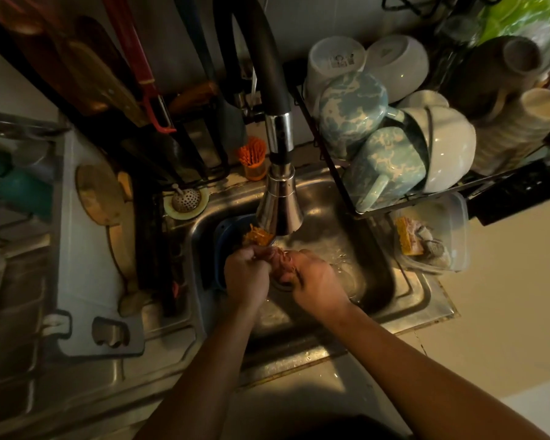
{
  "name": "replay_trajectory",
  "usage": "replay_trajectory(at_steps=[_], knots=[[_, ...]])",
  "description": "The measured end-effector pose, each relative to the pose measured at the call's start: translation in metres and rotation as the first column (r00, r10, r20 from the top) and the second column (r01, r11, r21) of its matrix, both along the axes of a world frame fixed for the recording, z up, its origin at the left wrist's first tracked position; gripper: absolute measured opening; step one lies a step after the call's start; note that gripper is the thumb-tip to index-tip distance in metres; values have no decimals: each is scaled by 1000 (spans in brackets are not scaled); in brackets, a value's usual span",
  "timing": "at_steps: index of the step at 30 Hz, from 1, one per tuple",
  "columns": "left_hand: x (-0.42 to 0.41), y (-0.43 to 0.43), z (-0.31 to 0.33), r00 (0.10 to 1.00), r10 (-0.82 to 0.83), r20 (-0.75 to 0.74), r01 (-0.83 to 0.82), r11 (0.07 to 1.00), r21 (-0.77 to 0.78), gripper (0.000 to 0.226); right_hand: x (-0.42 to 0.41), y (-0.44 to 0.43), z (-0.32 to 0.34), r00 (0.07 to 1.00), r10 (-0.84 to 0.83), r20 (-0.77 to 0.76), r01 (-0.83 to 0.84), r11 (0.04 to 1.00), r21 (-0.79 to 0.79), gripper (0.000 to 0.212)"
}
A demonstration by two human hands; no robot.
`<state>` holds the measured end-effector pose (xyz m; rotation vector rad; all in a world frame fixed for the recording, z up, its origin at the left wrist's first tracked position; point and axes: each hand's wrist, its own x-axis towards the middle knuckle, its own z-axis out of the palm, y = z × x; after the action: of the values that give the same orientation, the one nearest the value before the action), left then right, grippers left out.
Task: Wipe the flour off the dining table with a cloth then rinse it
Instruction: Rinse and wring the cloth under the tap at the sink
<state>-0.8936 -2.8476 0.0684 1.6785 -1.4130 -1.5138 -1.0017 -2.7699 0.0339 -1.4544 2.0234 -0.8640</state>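
Both my hands are together over the steel sink, right under the tap's chrome spray head. My left hand and my right hand each grip a small bunched, wet cloth between them. Only a pinkish fold of the cloth shows between the fingers; the rest is hidden by my hands. Water glistens on the sink floor to the right of my hands.
A blue strainer with orange scraps sits in the sink behind my left hand. A dish rack with mugs and bowls stands at the right, a clear tub with sponges below it. Knives and utensils hang at the back left.
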Motion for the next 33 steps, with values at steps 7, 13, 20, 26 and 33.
replay_trajectory(at_steps=[7, 13, 20, 26, 33], knots=[[-1, -4, 3, 967, 149, -206, -125, 984, 124, 26, -6, 0, 16, 371, -266, 890, 188, 960, 208, 34], [8, 7, 13, 965, -30, -261, 17, 999, -50, 19, -14, 0, 26, -9, -288, 958, 69, 955, 288, 30], [14, 7, 20, 950, -301, 82, 312, 909, -276, 19, -19, 4, 19, 153, -281, 947, 81, 959, 271, 19], [13, 5, 18, 898, -390, 203, 440, 807, -394, 14, -25, 6, 22, 149, -279, 949, -1, 959, 282, 37], [17, 9, 7, 813, -472, 342, 576, 737, -352, 24, -29, 6, 20, 400, -191, 896, -84, 966, 243, 14]])
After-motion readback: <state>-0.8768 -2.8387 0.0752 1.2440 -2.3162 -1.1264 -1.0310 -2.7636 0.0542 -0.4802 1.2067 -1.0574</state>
